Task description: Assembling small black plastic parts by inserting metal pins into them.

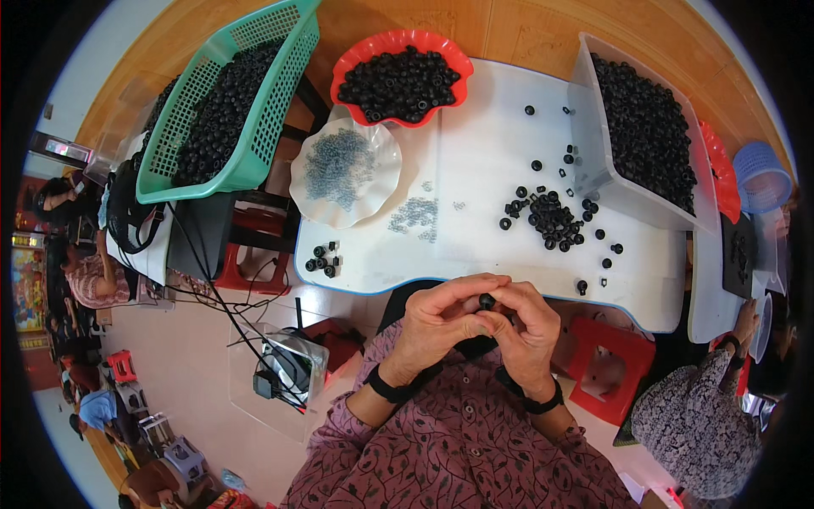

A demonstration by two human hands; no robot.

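Both of my hands meet just over the near edge of the white table [500, 153]. A small round black plastic part [487, 301] is pinched between the fingertips of my left hand [437, 327] and my right hand [527, 335]. The fingers of both are closed around it, and its underside is hidden. Beyond them, a loose pile of similar black parts [555, 225] lies toward the right. Small clear rings [414, 219] are scattered to the left, near a scalloped white plate [386, 191] holding many more. A few black parts [320, 261] sit at the left edge.
At the back are a red scalloped bowl [463, 68] and, farther left, a green basket [157, 174], both full of black parts. A translucent bin [593, 157] of them stands right. Red stools [606, 373] are below. Another person's patterned sleeve [699, 399] is close on the right.
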